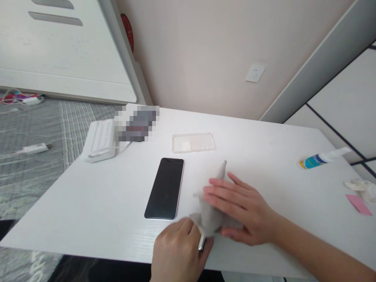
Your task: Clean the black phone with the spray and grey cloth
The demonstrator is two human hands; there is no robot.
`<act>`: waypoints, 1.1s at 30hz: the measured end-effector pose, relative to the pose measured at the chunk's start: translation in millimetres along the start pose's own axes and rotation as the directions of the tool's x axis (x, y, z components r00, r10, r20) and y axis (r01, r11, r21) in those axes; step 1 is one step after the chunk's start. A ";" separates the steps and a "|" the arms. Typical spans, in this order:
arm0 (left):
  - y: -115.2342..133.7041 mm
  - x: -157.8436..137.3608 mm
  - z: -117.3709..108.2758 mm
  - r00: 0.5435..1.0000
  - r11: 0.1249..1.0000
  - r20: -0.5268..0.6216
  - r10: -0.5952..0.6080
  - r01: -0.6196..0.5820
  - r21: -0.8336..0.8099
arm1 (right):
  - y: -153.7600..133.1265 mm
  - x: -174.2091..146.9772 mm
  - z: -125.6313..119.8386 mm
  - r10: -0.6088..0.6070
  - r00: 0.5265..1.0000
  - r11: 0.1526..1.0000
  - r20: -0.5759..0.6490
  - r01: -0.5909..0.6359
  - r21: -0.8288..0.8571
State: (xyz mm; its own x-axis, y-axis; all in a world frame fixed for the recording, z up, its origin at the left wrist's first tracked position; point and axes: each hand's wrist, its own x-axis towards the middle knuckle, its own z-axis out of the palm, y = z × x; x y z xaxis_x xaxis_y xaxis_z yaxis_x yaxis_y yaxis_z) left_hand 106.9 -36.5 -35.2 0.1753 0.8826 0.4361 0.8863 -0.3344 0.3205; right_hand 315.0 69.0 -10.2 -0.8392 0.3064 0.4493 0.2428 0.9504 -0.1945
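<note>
A crumpled grey cloth covers most of a slim object with a shiny silver and black edge; its kind is hidden. My left hand grips this object's near end at the table's front, its fingers curled. Over the cloth lies my right hand, holding it against the object with fairly straight fingers. The cloth and nearby fingertips are slightly blurred. Left of the cloth, a black-screened smartphone rests face up, apart from both hands. Behind it is a clear phone case.
On the white table stand a white power strip and a pixelated dark item at the back left. A small spray bottle lies at the right. Near the right edge are a pink paper and a crumpled tissue.
</note>
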 end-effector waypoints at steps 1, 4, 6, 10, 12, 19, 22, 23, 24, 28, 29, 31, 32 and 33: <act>1.3 1.2 -0.1 1.000 1.000 0.013 0.006 -0.007 0.030 | 9.3 -2.6 -0.4 0.085 0.996 0.996 -0.015 -0.085 -0.004; 3.2 2.1 0.9 0.999 0.999 0.035 0.011 -0.013 0.044 | 19.5 -5.9 -0.8 0.209 0.975 0.978 -0.075 -0.210 0.004; 1.7 -0.1 2.6 0.999 0.999 0.032 0.002 -0.003 0.041 | 8.6 -3.1 -0.5 0.139 0.987 0.990 -0.084 -0.137 0.031; -3.3 -6.5 4.3 0.997 0.991 0.043 -0.059 0.064 -0.119 | -22.5 5.0 -0.2 -0.190 0.982 0.982 0.005 0.189 0.009; -3.6 -6.6 3.2 0.996 0.985 0.057 -0.064 0.072 -0.156 | -23.2 5.3 0.3 -0.244 0.970 0.970 0.018 0.244 -0.005; 4.1 6.2 0.2 0.997 0.994 0.073 0.011 -0.019 0.110 | 15.1 -4.5 2.9 0.242 0.970 0.969 -0.034 -0.243 -0.033; 1.1 3.2 2.4 0.999 0.997 0.046 0.010 -0.013 0.077 | -3.6 -0.5 2.0 0.062 0.998 0.998 -0.005 -0.062 -0.023; -0.8 0.8 3.2 1.000 0.999 0.026 0.002 -0.003 0.036 | -12.8 1.7 1.3 -0.037 0.999 0.999 0.025 0.038 -0.028; -2.7 -1.7 3.8 1.000 1.000 0.005 -0.008 0.008 -0.017 | -21.2 3.6 0.6 -0.127 0.990 0.991 0.063 0.130 -0.039; -5.3 -5.1 3.4 1.000 0.993 0.018 -0.024 0.026 -0.118 | -27.3 5.0 0.0 -0.207 0.972 0.973 0.110 0.217 -0.085; -4.1 -3.5 2.8 1.000 0.997 0.028 -0.012 0.015 -0.078 | -21.4 3.5 1.0 -0.134 0.988 0.985 0.081 0.141 -0.095; -0.6 1.2 1.5 0.999 1.000 0.044 0.016 -0.017 0.020 | -6.7 -0.8 4.1 0.077 0.997 0.991 0.024 -0.074 -0.115; 1.1 3.3 1.1 0.999 0.998 0.048 0.024 -0.027 0.057 | -0.7 -2.7 5.8 0.176 0.984 0.977 0.004 -0.174 -0.126; 2.2 4.6 0.8 0.998 0.997 0.058 0.026 -0.030 0.077 | 2.7 -4.2 7.2 0.244 0.970 0.961 -0.013 -0.243 -0.132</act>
State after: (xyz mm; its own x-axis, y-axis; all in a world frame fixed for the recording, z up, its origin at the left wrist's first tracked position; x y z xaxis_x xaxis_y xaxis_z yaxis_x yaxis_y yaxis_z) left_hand 110.1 -32.9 -33.1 0.2229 0.8914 0.3946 0.9109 -0.3347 0.2415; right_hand 315.7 69.9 -19.0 -0.7484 0.5295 0.3994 0.5016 0.8458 -0.1815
